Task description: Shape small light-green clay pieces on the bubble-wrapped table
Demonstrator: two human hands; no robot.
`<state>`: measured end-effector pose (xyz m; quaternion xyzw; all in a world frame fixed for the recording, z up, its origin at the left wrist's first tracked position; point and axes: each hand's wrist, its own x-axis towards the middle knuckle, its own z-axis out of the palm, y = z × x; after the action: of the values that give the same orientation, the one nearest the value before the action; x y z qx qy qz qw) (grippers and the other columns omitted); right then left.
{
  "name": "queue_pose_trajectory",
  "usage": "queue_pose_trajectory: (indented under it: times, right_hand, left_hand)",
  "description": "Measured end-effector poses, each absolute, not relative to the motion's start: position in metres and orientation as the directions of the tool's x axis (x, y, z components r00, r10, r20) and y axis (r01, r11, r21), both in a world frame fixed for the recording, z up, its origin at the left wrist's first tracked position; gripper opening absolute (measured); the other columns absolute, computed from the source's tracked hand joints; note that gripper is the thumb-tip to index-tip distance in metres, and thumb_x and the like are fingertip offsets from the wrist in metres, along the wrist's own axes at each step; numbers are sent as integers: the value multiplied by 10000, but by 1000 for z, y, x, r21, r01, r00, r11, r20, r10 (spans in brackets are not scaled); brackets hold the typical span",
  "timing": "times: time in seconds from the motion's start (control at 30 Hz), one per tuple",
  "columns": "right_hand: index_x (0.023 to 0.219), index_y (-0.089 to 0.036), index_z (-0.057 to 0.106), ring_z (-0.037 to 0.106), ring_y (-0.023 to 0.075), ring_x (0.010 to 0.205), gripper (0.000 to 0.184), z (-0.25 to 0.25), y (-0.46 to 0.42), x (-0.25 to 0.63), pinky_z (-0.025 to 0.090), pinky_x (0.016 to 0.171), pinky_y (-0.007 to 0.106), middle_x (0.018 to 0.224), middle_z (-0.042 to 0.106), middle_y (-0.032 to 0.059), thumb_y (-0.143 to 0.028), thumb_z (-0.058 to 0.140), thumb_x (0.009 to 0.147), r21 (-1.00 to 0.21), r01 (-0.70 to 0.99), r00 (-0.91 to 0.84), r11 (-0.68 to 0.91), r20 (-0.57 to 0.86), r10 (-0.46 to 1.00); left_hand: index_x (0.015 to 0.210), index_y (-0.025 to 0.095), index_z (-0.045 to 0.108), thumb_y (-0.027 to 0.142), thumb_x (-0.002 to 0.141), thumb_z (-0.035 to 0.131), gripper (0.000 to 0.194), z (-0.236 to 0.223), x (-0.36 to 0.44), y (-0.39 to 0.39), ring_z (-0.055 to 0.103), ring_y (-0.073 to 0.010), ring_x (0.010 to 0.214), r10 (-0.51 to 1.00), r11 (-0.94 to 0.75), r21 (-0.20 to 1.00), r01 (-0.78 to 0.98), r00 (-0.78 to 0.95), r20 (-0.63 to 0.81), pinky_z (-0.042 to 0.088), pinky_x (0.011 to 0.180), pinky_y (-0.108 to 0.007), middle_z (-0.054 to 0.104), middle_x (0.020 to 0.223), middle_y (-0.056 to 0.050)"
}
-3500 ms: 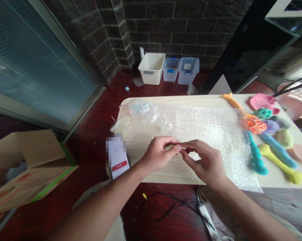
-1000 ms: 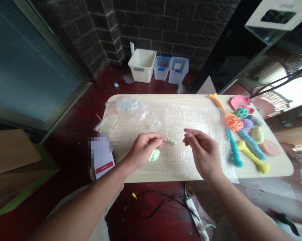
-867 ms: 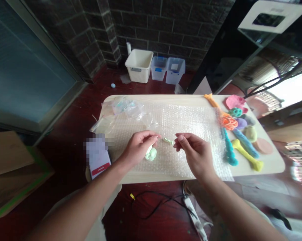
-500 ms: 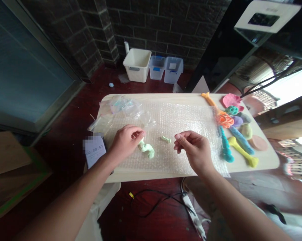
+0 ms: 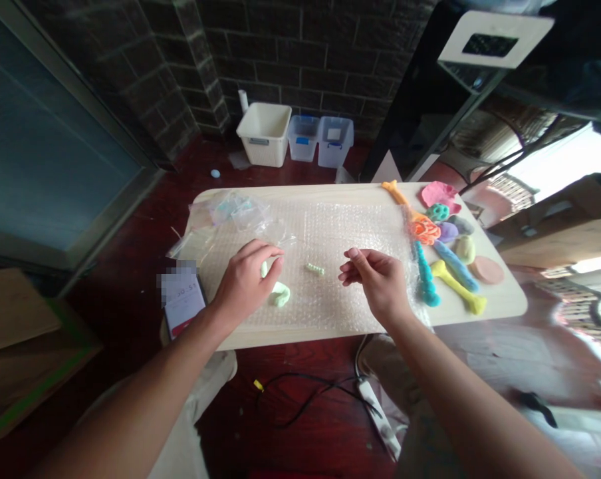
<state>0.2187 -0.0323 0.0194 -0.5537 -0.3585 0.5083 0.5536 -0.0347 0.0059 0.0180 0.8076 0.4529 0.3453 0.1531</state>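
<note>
My left hand (image 5: 248,276) reaches over a curved piece of light green modelling clay (image 5: 281,295) on the bubble wrap. Its thumb and fingers are apart, and a bit of the clay shows between them; the thumb hides the middle. A short, beaded roll of the same green clay (image 5: 315,269) lies on the wrap between my hands. To the right of that roll, my right hand (image 5: 377,276) hovers with its fingers curled and the thumb pressed towards the index finger. Nothing shows in it.
Bubble wrap (image 5: 330,306) covers much of the pale table (image 5: 500,299). Coloured clay shapes, including a yellow bone shape (image 5: 459,288), lie on the right. Clear plastic bags (image 5: 250,216) sit at the far left, a phone (image 5: 185,303) at the left edge. Bins (image 5: 265,143) stand beyond.
My left hand has shifted right over the curved clay, and its thumb and fingers have parted. The right hand stays curled beside the beaded roll. The whole view has shifted slightly.
</note>
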Motion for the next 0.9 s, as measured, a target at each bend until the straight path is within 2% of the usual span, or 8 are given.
queue_pose_trajectory:
  times: [0.17,0.27,0.37,0.5,0.6,0.7,0.8,0.9]
  right_hand:
    - [866,-171,782,779,214,759,348,15,-33,224,668,806,407,789,802,69,-448,927,713,-957,-264,188,-120,-173,967]
    - [844,-172,787,784,206,775,360,16,-36,227,660,868,409,786,808,62,-419,968,656,-941,-305,145,-150,-202,969]
    - [807,-171,790,777,185,720,362,20,-38,228,666,819,370,751,807,49,-387,998,605,-933,-308,116,-186,-231,966]
    - [746,-171,781,758,161,640,350,28,-41,229,657,685,293,693,797,42,-359,1017,568,-931,-304,95,-201,-239,966]
    - [722,-159,777,740,163,577,354,33,-43,230,627,565,262,655,784,58,-404,1000,596,-936,-274,75,-222,-251,965]
    - [707,-148,761,727,166,535,403,34,-43,231,588,481,243,643,774,73,-511,937,682,-935,-251,52,-251,-272,961]
    - [741,-145,758,721,162,526,433,32,-40,231,575,475,241,648,771,74,-559,884,743,-927,-280,31,-250,-269,963]
    - [788,-150,758,733,149,581,384,27,-36,231,604,564,255,720,793,71,-501,905,742,-913,-346,43,-215,-244,969]
  left_hand:
    - [1063,156,734,181,991,593,159,15,-16,-6,692,-246,993,807,-590,530,609,464,366,553,929,-393,717,1032,-91]
    - [1136,146,726,151,980,610,193,9,1,-3,683,-260,1026,792,-605,497,622,536,294,552,954,-420,706,1081,-109]
    - [1186,151,721,136,972,628,234,7,18,4,667,-261,1044,760,-636,460,620,606,234,545,964,-427,692,1104,-111]
    - [1104,166,757,107,962,618,208,6,27,13,654,-250,1026,732,-654,447,610,660,171,536,944,-410,682,1068,-97]
    - [1059,187,771,101,962,618,200,1,27,18,655,-232,989,736,-645,466,605,656,167,530,922,-387,685,1027,-77]
    - [1020,178,776,116,978,608,184,-4,27,22,655,-229,956,733,-648,469,600,658,171,523,905,-384,688,986,-78]
    - [978,163,770,129,985,602,171,-6,28,24,653,-238,946,730,-657,459,598,657,188,522,899,-393,697,971,-89]
    - [999,168,755,129,976,613,149,-2,25,22,672,-240,957,744,-642,501,580,629,226,526,894,-385,729,985,-88]
